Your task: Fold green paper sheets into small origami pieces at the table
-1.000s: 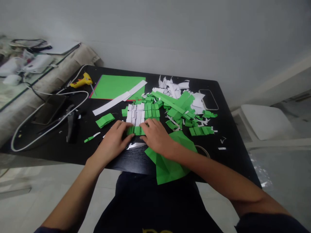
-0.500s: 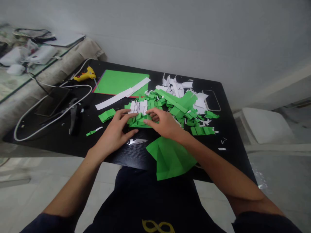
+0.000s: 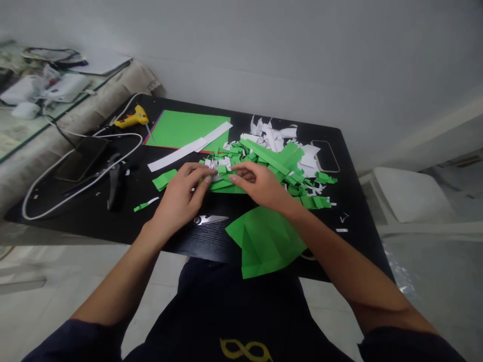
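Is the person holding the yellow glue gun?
No, the yellow glue gun lies at the table's far left, while both hands are on the green paper pieces.

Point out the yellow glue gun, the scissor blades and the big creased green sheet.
Yellow glue gun (image 3: 131,117), head view, body.
Metal scissor blades (image 3: 210,219), head view, mid-blade.
Large creased green paper sheet (image 3: 266,241), head view, centre.

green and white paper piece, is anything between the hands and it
Nothing visible. The left hand and right hand both already have their fingertips on the green and white paper piece; loose green scraps lie beyond it, scissors nearer the table edge.
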`<state>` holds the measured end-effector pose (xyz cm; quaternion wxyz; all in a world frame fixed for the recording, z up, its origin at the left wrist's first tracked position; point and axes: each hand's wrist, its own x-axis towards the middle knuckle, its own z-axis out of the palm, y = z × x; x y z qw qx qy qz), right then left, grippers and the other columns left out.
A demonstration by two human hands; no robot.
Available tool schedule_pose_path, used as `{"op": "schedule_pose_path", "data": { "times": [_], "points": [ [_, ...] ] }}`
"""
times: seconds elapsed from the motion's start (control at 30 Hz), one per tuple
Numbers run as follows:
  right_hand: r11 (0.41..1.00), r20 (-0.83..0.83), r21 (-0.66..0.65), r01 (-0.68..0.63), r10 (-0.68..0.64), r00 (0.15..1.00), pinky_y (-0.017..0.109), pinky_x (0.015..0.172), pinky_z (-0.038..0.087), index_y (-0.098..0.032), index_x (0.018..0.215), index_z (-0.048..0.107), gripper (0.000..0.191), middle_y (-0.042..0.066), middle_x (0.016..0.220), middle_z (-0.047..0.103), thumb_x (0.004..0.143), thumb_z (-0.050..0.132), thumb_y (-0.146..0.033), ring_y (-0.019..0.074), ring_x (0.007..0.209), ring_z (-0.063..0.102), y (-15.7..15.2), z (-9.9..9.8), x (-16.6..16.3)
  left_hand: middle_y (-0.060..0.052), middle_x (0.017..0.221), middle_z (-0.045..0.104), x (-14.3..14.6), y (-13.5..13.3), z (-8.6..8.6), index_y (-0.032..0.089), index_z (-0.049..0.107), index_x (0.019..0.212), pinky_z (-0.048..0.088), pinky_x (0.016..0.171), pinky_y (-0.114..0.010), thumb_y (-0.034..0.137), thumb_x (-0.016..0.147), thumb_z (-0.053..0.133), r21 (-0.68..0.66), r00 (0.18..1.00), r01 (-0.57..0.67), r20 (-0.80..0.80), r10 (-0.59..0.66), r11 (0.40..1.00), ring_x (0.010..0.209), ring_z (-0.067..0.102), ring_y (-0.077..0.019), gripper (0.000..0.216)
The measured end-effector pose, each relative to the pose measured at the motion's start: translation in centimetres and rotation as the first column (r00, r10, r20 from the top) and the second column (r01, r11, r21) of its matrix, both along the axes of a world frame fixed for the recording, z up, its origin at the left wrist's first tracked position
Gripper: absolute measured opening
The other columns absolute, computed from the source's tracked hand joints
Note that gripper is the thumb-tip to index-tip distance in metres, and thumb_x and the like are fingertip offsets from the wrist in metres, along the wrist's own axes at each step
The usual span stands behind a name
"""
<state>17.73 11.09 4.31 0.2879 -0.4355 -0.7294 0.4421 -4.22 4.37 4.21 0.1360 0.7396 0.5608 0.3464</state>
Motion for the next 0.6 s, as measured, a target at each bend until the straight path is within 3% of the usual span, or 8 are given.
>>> {"op": "schedule_pose_path", "data": {
  "times": [0.2, 0.3, 0.43, 0.6],
  "points": [
    [1.000, -0.016, -0.016, 0.009, -0.009, 1.000, 0.043, 0.093, 0.061, -0.018, 0.117, 0.073, 0.029, 0.011, 0.109, 0.076, 0.096, 0.074, -0.038, 0.0241, 0.099, 0.074, -0.1, 0.1, 0.4, -0.008, 0.118, 0.069, 0.0, 0.1, 0.0, 0.020, 0.070, 0.112, 0.052, 0.105, -0.043, 0.029, 0.109, 0.046, 0.015, 0.999, -0.011, 0.037, 0.010, 1.000, 0.116, 0.066, -0.0252, 0.025],
    [0.999, -0.001, -0.032, 0.016, -0.016, 1.000, 0.043, 0.094, 0.061, -0.018, 0.116, 0.073, 0.030, 0.011, 0.110, 0.076, 0.094, 0.076, -0.038, 0.0245, 0.101, 0.074, -0.4, -0.5, 0.7, -0.008, 0.114, 0.069, -0.1, -0.2, -0.5, 0.021, 0.067, 0.106, 0.055, 0.093, -0.039, 0.032, 0.106, 0.054, 0.015, 0.997, -0.051, 0.058, 0.050, 0.999, 0.111, 0.067, -0.0248, 0.017],
    [1.000, 0.081, -0.014, -0.004, 0.006, 0.997, 0.045, 0.096, 0.060, -0.020, 0.118, 0.072, 0.031, 0.011, 0.113, 0.077, 0.092, 0.079, -0.036, 0.0257, 0.106, 0.073, -1.3, -1.3, 1.1, -0.007, 0.111, 0.067, -0.1, -0.8, -1.7, 0.021, 0.066, 0.097, 0.054, 0.073, -0.031, 0.032, 0.098, 0.067, -0.040, 0.991, -0.094, 0.094, 0.098, 0.995, 0.105, 0.067, -0.0237, 0.011],
    [0.997, 0.241, 0.040, -0.073, 0.061, 0.969, 0.045, 0.099, 0.058, -0.018, 0.118, 0.069, 0.029, 0.013, 0.117, 0.078, 0.091, 0.080, -0.025, 0.0279, 0.113, 0.073, -2.4, -1.8, 1.0, -0.006, 0.110, 0.065, -0.2, -1.3, -3.4, 0.022, 0.062, 0.098, 0.054, 0.073, -0.032, 0.026, 0.093, 0.069, -0.108, 0.992, -0.084, 0.084, 0.093, 0.991, 0.099, 0.066, -0.0229, 0.009]
  ]
}}
